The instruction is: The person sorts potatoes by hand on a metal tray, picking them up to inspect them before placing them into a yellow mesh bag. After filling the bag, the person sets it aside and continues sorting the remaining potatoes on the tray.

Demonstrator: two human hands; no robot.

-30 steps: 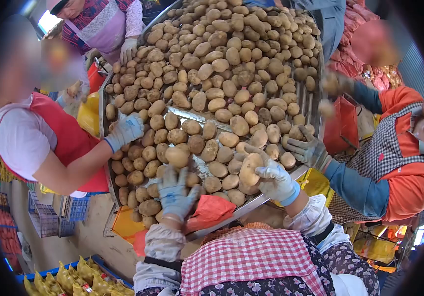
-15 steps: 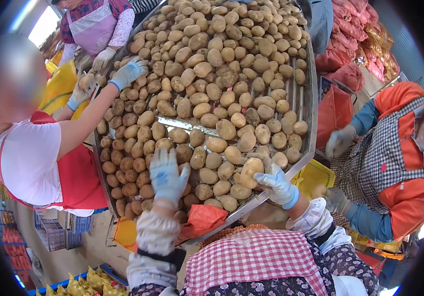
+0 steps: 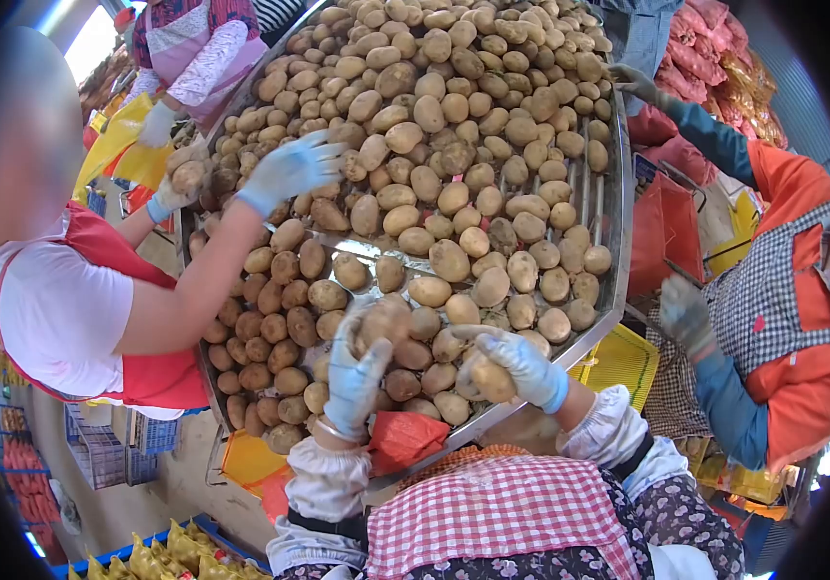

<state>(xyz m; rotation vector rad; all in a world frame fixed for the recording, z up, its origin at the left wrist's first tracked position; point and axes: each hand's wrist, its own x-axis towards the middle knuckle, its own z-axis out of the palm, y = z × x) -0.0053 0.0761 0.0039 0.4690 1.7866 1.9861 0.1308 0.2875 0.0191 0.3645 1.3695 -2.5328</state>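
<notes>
Many brown potatoes (image 3: 449, 261) cover a metal-edged sorting table (image 3: 613, 290) in front of me. My left hand (image 3: 352, 377), in a light blue-palmed glove, is closed around a potato (image 3: 386, 321), which is slightly blurred and raised over the near part of the pile. In my right hand (image 3: 528, 367), gloved alike, another potato (image 3: 489, 380) is gripped near the table's front right edge. A crumpled red plastic piece (image 3: 405, 438) lies at the front edge, just below my left hand.
A co-worker in a red apron (image 3: 159, 329) reaches over the pile from the left. Another in an orange top (image 3: 792, 290) stands at the right, and a third is at the far left. A yellow basket (image 3: 623, 362) sits beside the right corner; yellow bags (image 3: 178, 551) are at bottom left.
My left hand has gone from lying on the potatoes to holding one. My right hand has shifted slightly left and down with its potato. The left co-worker's arm reaches further right.
</notes>
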